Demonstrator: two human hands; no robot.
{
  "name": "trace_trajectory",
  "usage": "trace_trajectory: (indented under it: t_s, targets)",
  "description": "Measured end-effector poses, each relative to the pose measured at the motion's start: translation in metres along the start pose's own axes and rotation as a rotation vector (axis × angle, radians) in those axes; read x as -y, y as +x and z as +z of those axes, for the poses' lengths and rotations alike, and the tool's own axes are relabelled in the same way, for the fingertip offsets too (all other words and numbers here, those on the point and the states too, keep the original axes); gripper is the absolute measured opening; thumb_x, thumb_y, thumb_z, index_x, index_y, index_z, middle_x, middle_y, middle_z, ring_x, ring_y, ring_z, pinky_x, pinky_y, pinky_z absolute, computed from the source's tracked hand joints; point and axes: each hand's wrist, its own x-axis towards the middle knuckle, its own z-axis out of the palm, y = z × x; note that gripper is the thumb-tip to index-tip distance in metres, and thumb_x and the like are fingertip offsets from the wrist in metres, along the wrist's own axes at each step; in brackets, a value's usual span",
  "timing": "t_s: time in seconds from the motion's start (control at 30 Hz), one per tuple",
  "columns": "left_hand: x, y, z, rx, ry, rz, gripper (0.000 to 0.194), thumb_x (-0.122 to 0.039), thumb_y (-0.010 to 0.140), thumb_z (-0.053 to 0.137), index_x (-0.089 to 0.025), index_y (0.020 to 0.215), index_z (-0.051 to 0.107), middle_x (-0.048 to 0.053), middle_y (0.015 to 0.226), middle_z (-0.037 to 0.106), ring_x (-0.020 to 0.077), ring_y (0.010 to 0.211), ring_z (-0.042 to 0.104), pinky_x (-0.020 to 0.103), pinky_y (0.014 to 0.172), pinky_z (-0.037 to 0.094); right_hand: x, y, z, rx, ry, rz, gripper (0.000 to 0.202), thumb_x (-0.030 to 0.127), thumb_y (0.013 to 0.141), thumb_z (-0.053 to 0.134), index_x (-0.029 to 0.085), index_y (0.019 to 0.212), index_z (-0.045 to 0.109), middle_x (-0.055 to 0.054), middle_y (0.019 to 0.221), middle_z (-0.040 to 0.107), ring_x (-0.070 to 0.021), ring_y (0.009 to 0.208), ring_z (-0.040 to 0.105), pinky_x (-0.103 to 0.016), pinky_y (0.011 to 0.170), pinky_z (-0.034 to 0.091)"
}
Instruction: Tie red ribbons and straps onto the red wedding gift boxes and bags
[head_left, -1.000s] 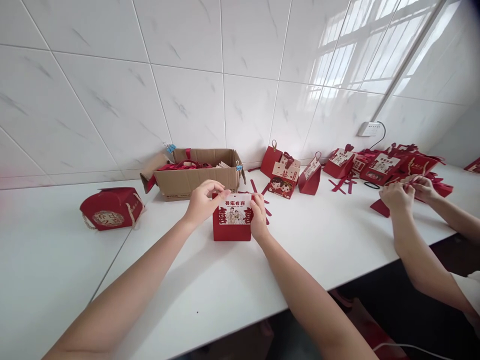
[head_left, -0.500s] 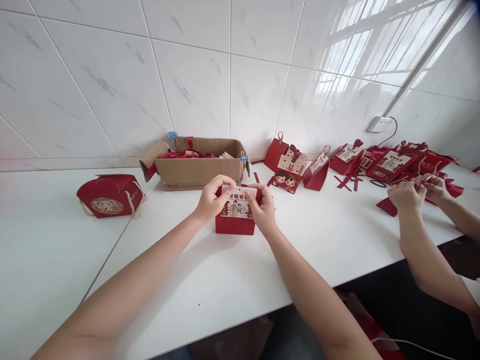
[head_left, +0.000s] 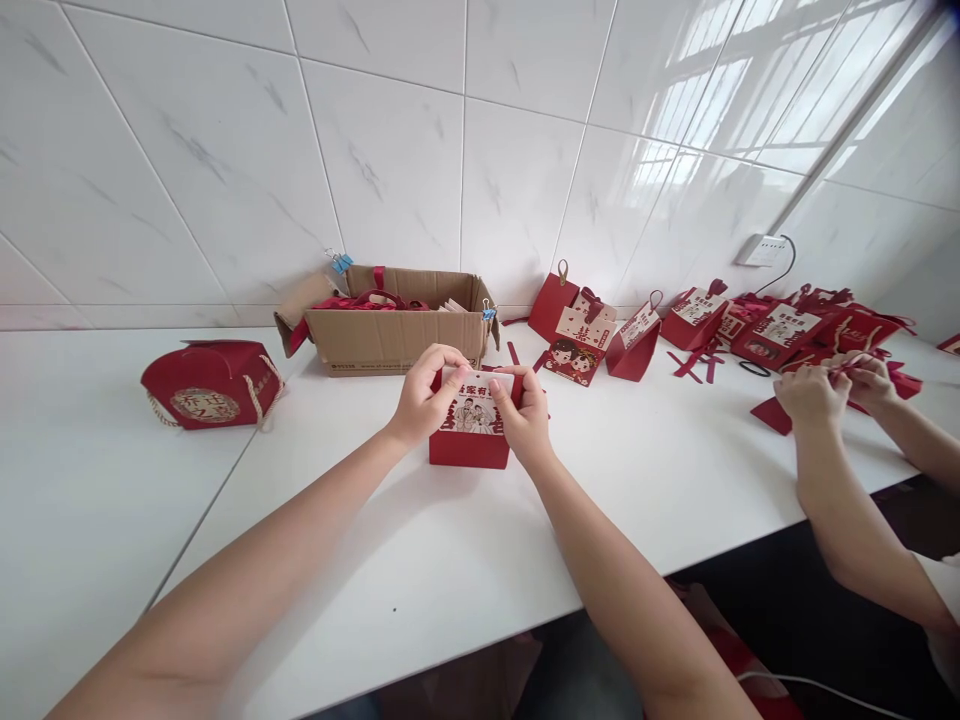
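A small red gift box (head_left: pixel 469 450) stands upright on the white table in front of me. Its front carries a white printed card (head_left: pixel 474 408) with a drawn couple, and a small hole shows near the card's top edge. My left hand (head_left: pixel 429 395) pinches the upper left of the box, thumb in front and fingers behind. On the upper right, my right hand (head_left: pixel 523 405) grips it the same way. The fingers behind the box are hidden.
Behind my hands stands an open cardboard box (head_left: pixel 390 342) holding red pieces. At left sits a red box with rope handles (head_left: pixel 210 385). Several red gift boxes (head_left: pixel 634 340) and ribbons (head_left: pixel 697 362) lie toward the right, where a co-worker's hands (head_left: pixel 832 390) handle a ribbon.
The view has shifted slightly. Both my hands keep their hold on the gift box, with hardly any visible movement.
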Motion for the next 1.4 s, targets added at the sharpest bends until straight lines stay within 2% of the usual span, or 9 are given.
trace_trajectory:
  t_s: [0.27,0.7,0.8,0.87,0.93,1.1,1.4]
  targets:
    - [0.002,-0.001,0.000,0.012,-0.035,0.009,0.016,-0.032,0.088,0.051,-0.021,0.078,0.055,0.004,0.089,0.058,0.0183,0.089,0.056,0.033,0.083,0.044,-0.001,0.000,-0.001,0.003,0.015,0.033,0.025,0.044,0.081,0.060,0.022,0.091,0.055,-0.001,0.084,0.063,-0.0158,0.074,0.059,-0.030,0.067,0.050]
    - [0.005,-0.001,0.000,0.011,0.032,0.011,0.021,-0.038,0.089,0.048,-0.022,0.076,0.051,0.004,0.087,0.057,0.0187,0.086,0.055,0.033,0.081,0.044,-0.001,0.001,0.000,-0.004,-0.035,0.022,0.024,0.044,0.080,0.060,0.022,0.089,0.052,0.000,0.080,0.063,-0.0154,0.070,0.059,-0.029,0.062,0.049]
    - [0.006,-0.004,0.002,-0.006,0.024,-0.043,0.020,-0.038,0.088,0.050,-0.021,0.079,0.052,0.003,0.081,0.057,0.0170,0.077,0.055,0.032,0.074,0.045,0.000,0.001,0.000,-0.009,-0.036,0.010,0.024,0.044,0.080,0.060,0.022,0.088,0.052,0.000,0.079,0.063,-0.0151,0.069,0.058,-0.029,0.062,0.048]
    - [0.007,-0.007,0.003,-0.037,-0.027,-0.097,0.017,-0.039,0.085,0.055,-0.023,0.088,0.053,0.002,0.081,0.057,0.0156,0.073,0.056,0.030,0.069,0.045,0.001,0.002,0.001,-0.014,-0.041,0.007,0.025,0.045,0.080,0.060,0.022,0.087,0.052,0.000,0.077,0.063,-0.0150,0.068,0.058,-0.029,0.062,0.048]
    - [0.009,-0.010,0.004,-0.064,-0.108,-0.164,0.026,-0.041,0.080,0.062,-0.024,0.098,0.051,0.001,0.083,0.057,0.0147,0.069,0.056,0.028,0.063,0.046,0.002,0.002,0.001,-0.018,-0.044,0.011,0.026,0.046,0.080,0.059,0.022,0.086,0.052,0.000,0.077,0.063,-0.0150,0.068,0.058,-0.029,0.062,0.048]
    - [0.012,-0.014,0.007,-0.046,-0.153,-0.303,0.029,-0.048,0.077,0.064,-0.022,0.078,0.050,-0.002,0.066,0.053,0.0127,0.056,0.051,0.026,0.053,0.043,0.002,0.003,-0.001,-0.018,-0.023,0.016,0.025,0.045,0.080,0.060,0.022,0.086,0.052,0.000,0.077,0.063,-0.0149,0.068,0.058,-0.029,0.062,0.048]
    - [0.010,-0.020,0.013,-0.108,-0.174,-0.339,0.031,-0.047,0.077,0.065,-0.020,0.077,0.049,-0.003,0.065,0.055,0.0118,0.059,0.052,0.023,0.056,0.043,-0.001,0.002,-0.005,0.031,0.150,0.093,0.026,0.042,0.076,0.066,0.022,0.087,0.054,0.002,0.074,0.062,-0.0130,0.066,0.059,-0.026,0.059,0.050]
